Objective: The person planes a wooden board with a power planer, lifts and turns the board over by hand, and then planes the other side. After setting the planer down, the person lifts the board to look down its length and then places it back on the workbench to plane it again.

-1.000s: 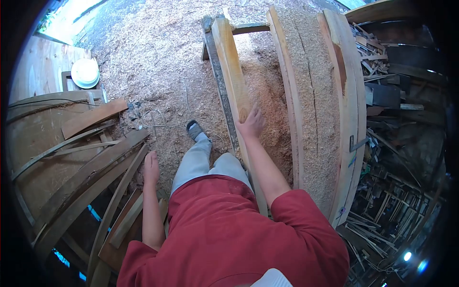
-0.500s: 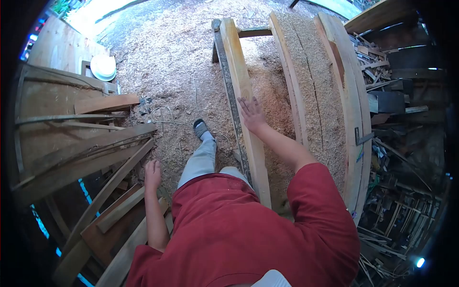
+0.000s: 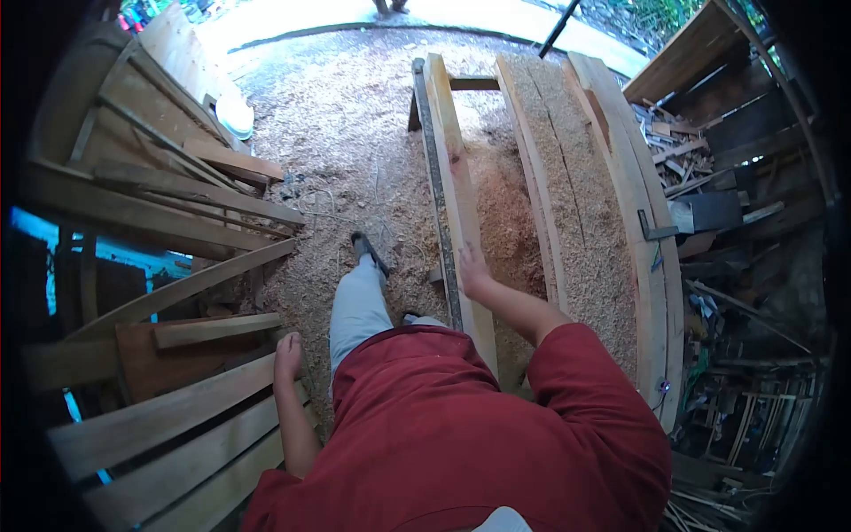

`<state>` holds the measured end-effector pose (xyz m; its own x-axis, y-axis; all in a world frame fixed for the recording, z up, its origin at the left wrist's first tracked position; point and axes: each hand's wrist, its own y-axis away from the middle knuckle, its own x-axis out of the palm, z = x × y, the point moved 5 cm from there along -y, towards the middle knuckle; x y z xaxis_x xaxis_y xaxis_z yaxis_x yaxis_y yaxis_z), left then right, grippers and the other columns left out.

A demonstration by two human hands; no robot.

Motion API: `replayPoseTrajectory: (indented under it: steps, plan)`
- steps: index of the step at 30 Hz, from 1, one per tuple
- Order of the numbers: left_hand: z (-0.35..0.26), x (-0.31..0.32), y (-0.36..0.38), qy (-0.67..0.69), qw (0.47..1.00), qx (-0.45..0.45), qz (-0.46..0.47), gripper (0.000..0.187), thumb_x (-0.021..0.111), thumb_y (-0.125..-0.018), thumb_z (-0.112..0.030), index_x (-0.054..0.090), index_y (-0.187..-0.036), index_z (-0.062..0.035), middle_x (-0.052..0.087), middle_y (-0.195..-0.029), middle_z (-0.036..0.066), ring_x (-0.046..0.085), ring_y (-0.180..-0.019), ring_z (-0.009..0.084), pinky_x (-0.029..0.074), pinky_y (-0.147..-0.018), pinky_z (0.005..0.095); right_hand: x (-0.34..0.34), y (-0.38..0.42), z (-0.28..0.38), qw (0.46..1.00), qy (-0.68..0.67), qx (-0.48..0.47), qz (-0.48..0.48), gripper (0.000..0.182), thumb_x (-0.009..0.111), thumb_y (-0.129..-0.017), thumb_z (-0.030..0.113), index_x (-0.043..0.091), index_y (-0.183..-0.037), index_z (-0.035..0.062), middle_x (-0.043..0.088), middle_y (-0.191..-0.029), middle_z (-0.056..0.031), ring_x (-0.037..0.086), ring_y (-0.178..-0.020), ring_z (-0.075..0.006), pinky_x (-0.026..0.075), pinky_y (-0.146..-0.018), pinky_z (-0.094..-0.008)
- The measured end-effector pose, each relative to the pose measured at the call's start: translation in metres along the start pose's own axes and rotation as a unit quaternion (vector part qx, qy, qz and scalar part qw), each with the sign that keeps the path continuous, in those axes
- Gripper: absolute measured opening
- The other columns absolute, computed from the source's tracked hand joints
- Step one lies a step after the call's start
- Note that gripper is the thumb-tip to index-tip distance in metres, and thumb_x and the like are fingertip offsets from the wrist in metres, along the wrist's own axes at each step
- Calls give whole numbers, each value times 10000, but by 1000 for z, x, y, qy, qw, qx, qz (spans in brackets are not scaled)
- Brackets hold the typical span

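My right hand [image 3: 473,269] rests on a long pale wooden plank [image 3: 456,191] with a dark knot, its fingers stretched out along the wood. A dark, sawdust-specked rail [image 3: 438,195] runs along the plank's left side. At my left side hangs my left hand [image 3: 288,355], holding nothing, its fingers loose and foreshortened. It is beside the end of a pale board [image 3: 204,403], one of several lying side by side at the lower left.
Wood shavings cover the floor [image 3: 355,133] and a wide cracked board [image 3: 572,177]. A dark try square [image 3: 656,228] lies on the thick right-hand plank [image 3: 651,284]. Leaning boards [image 3: 177,199] crowd the left; offcuts [image 3: 678,146] are piled at right. A white basin [image 3: 234,118] stands back left.
My right hand has slid back along the plank, nearer to my body. My left hand has swung slightly down and now appears beside the lower-left boards. My view has shifted, and my feet have moved.
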<state>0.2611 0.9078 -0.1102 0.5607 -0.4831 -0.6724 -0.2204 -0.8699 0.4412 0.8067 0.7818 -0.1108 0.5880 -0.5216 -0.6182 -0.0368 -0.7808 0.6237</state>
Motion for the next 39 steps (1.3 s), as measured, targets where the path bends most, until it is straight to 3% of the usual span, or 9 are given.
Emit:
replayPoseTrajectory:
  steps: [7, 13, 21, 26, 27, 31, 33, 37, 39]
  plan:
    - [6, -36, 111, 73, 996, -59, -8, 457, 481, -1077, -393, 652, -1280, -20, 697, -1175, 243, 666, -1147, 367, 495, -1008, 424, 16, 78, 84, 998, -20, -20, 63, 765, 497, -977, 584, 531, -1500, 26, 401, -1639, -166, 211, -1580, -350, -19, -1256, -665]
    - [46, -47, 139, 42, 998, 28, -41, 459, 477, -1078, -379, 652, -1276, -3, 711, -1162, 238, 682, -1119, 360, 504, -989, 419, 42, 158, 165, 997, -59, 16, 55, 704, 512, -979, 435, 455, -1551, 29, 273, -1704, -153, 181, -1598, -301, -29, -1260, -650]
    - [124, -75, 192, 19, 987, 157, -16, 512, 448, -1090, -419, 624, -1317, 5, 632, -1298, 256, 586, -1255, 410, 455, -1074, 440, 49, 291, 317, 993, -59, 100, 39, 678, 502, -969, 360, 445, -1558, 30, 185, -1730, -167, 128, -1612, -285, -28, -1266, -635]
    - [152, -113, 313, 82, 983, 165, -8, 539, 442, -1098, -448, 626, -1304, 15, 656, -1241, 261, 610, -1206, 415, 463, -1053, 443, 0, 399, 432, 975, -154, 93, 130, 561, 479, -989, 293, 554, -1495, 61, 268, -1701, -187, 209, -1589, -318, 1, -1265, -635]
    - [157, -119, 335, 123, 981, 148, 11, 545, 441, -1099, -455, 629, -1297, 16, 664, -1226, 258, 618, -1193, 414, 467, -1044, 443, 3, 415, 457, 972, -200, 102, 70, 483, 531, -959, 293, 680, -1360, 68, 341, -1664, -205, 293, -1557, -330, 62, -1256, -653]
    - [202, -114, 381, 56, 981, 177, 49, 534, 461, -1086, -442, 647, -1275, 22, 689, -1202, 255, 646, -1165, 413, 483, -1029, 447, -4, 483, 543, 952, -260, 164, -6, 457, 556, -945, 331, 713, -1297, 85, 417, -1611, -210, 326, -1536, -343, 103, -1240, -680]
    - [224, -111, 395, 34, 983, 167, 71, 530, 474, -1086, -446, 643, -1283, 16, 689, -1224, 248, 643, -1194, 393, 479, -1041, 432, -9, 520, 572, 928, -327, 178, 24, 508, 579, -931, 491, 716, -1268, 135, 470, -1567, -227, 359, -1514, -370, 110, -1220, -717]
    - [254, -108, 423, -31, 985, 116, 122, 521, 516, -1070, -437, 633, -1313, 9, 695, -1255, 243, 654, -1216, 372, 491, -1036, 422, -2, 598, 631, 906, -358, 222, 41, 499, 608, -901, 441, 728, -1256, 113, 520, -1503, -203, 367, -1507, -365, 115, -1207, -730]
    - [271, -106, 436, -58, 987, 84, 125, 521, 521, -1067, -436, 633, -1321, 5, 695, -1260, 242, 656, -1214, 369, 496, -1030, 423, 19, 625, 655, 872, -403, 248, 125, 532, 618, -898, 480, 717, -1290, 133, 524, -1506, -188, 373, -1502, -367, 104, -1203, -733]
